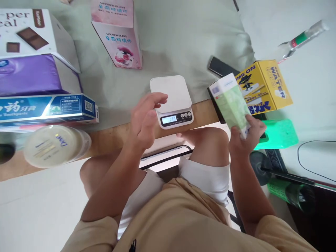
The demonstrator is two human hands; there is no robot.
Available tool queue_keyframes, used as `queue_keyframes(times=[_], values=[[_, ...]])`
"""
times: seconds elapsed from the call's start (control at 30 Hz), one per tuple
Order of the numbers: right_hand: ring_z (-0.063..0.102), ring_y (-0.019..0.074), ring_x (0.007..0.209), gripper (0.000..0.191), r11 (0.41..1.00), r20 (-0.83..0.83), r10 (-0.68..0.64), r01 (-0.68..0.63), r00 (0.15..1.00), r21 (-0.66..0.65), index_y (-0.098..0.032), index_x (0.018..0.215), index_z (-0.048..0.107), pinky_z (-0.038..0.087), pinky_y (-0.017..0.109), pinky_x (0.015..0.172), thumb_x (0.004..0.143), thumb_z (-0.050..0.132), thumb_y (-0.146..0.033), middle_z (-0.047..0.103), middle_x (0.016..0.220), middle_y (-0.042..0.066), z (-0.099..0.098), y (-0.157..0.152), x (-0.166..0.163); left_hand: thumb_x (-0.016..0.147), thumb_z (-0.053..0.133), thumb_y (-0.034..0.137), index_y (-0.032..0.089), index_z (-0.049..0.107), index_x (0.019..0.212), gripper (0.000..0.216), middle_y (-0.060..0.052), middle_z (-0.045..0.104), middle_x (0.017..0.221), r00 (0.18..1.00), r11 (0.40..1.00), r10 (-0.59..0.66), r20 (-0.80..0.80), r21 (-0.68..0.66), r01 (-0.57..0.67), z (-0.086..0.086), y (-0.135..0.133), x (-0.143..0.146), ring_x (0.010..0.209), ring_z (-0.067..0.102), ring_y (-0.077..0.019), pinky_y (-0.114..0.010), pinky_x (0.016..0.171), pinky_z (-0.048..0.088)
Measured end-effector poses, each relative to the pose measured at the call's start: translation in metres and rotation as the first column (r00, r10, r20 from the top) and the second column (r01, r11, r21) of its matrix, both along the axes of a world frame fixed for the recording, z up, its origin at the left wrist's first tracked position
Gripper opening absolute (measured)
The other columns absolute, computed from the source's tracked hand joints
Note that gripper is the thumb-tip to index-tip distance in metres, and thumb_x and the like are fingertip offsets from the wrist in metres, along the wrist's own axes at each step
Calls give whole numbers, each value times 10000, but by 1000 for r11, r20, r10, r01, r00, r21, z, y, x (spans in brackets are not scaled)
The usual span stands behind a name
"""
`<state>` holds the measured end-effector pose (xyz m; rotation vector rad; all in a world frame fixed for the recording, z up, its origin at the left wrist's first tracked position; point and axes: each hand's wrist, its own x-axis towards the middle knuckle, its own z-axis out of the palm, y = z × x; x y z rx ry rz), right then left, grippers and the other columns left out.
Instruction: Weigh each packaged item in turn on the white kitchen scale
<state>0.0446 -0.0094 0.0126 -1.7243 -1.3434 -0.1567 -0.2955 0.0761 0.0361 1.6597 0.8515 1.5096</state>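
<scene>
A white kitchen scale lies at the table's front edge, its lit display facing me and its platform bare. Over the scale's left side hovers my left hand, fingers loosely bent, thumb apart, holding nothing. To the right, my right hand grips the lower end of a pale green and white box, which is tilted. Behind that box is a yellow carton with "WATER" lettering, partly covered by it. A dark phone-like slab lies just beyond.
On the left are a white snack box, a purple pack, a blue toothpaste box and a Dove tub. A pink box stands farther back. Right: a clear bottle and a bright green container.
</scene>
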Motion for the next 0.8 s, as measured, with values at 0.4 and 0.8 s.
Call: queue_keyframes(times=[0.4, 0.8], values=[[529, 281, 1290, 499, 982, -140, -186, 177, 973, -71, -194, 1232, 605, 470, 599, 1256, 812, 658, -459, 499, 1270, 128, -17, 44, -3, 1096, 405, 663, 303, 780, 1003, 528, -51, 753, 952, 993, 996, 88, -76, -11, -89, 8, 3, -5, 788, 672, -221, -437, 736, 504], [670, 220, 1141, 740, 957, -299, -240, 174, 924, -231, -276, 1337, 378, 591, 407, 892, 690, 707, -415, 566, 1432, 123, -13, 27, -12, 1048, 473, 704, 267, 739, 772, 581, -39, 645, 711, 990, 990, 100, -101, -92, -109, 17, 10, -4, 637, 541, -198, -426, 654, 414]])
